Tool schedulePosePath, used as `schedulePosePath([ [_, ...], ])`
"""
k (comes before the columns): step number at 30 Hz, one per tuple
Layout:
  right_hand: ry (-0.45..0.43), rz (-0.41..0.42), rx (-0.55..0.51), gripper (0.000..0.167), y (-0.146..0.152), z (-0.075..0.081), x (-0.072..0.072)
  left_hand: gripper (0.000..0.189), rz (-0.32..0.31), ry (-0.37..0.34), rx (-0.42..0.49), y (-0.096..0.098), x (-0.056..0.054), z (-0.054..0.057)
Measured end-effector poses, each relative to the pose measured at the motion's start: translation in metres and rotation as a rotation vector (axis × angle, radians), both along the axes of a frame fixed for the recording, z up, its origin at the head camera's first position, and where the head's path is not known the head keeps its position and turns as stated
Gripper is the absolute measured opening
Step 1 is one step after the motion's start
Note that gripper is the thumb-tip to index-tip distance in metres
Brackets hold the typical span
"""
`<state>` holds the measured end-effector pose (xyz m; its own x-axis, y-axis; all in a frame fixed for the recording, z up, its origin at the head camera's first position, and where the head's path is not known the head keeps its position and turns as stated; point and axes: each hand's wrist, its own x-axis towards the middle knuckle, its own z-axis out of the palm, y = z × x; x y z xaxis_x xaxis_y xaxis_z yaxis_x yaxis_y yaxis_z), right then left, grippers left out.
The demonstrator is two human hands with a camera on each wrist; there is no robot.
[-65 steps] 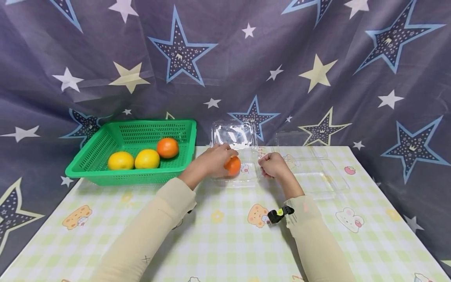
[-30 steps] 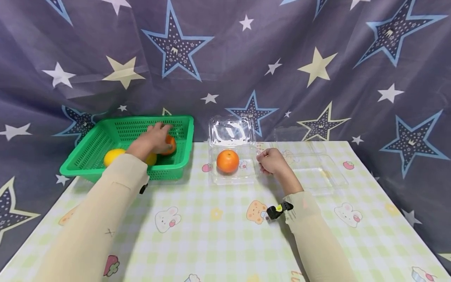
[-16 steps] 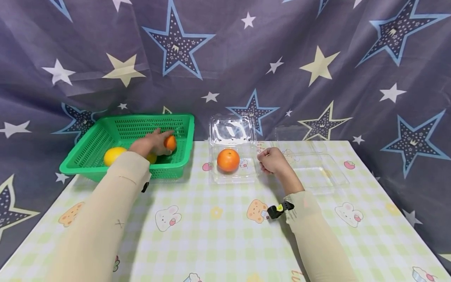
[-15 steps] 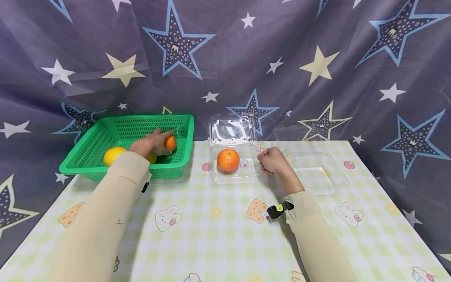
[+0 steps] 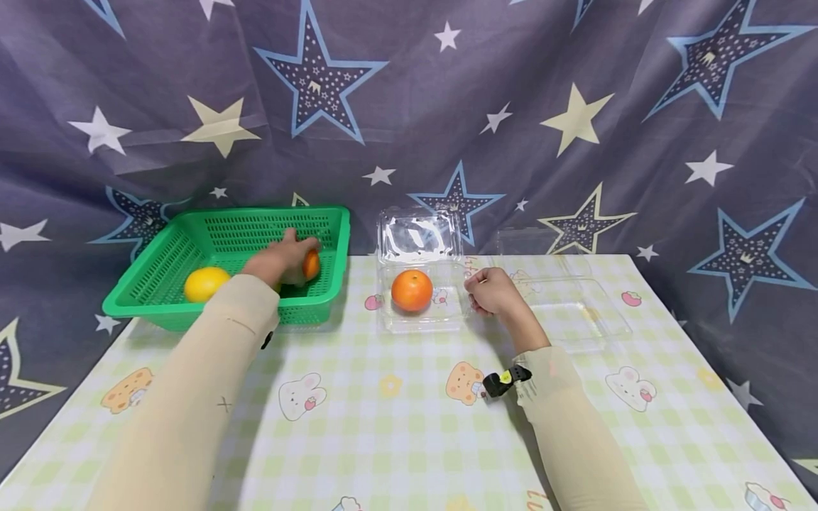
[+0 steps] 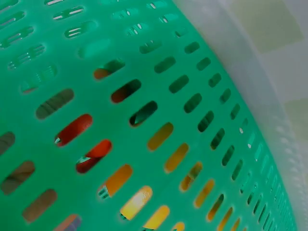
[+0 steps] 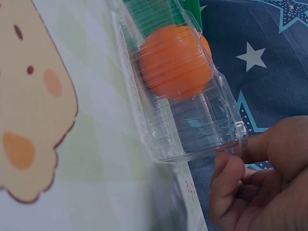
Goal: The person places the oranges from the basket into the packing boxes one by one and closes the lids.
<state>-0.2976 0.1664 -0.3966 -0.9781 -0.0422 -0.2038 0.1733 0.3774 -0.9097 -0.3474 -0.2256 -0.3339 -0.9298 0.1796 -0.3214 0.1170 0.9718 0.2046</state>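
Note:
My left hand (image 5: 286,260) is inside the green basket (image 5: 147,310), its fingers curled round an orange (image 5: 311,265) that they partly hide. In the left wrist view the basket wall (image 6: 159,106) fills the picture, with bits of red-orange and yellow fruit showing through its slots. My right hand (image 5: 493,292) pinches the rim of a clear plastic clamshell box (image 7: 202,125) between thumb and forefinger. One orange (image 5: 412,290) sits in the left part of this box, whose lid (image 5: 420,238) stands up at the back.
A yellow fruit (image 5: 206,284) lies in the basket; another is mostly hidden behind the left arm. To the right of my right hand, a second clear box (image 5: 569,341) stands with its lid raised. A starry curtain (image 5: 396,92) hangs behind the checked tablecloth (image 5: 383,440).
My left hand has let go of the orange in the box, moved left into the basket and taken hold of the orange there. The right hand stays at the box rim.

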Motion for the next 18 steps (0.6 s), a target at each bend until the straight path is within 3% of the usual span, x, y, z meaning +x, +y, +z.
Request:
schedulePosePath([
  [7,-0.008,0.005,-0.003,0.025,0.0,-0.001,0.001,0.07,-0.058,0.057,-0.036,0.003,-0.003,0.0],
  [12,-0.001,0.005,-0.009,0.024,-0.001,0.0,0.001,0.068,-0.066,0.16,-0.035,0.002,-0.007,-0.001],
  [18,0.004,0.006,-0.01,0.026,0.0,-0.001,0.0,0.073,-0.078,0.248,-0.024,-0.001,-0.009,0.01],
])
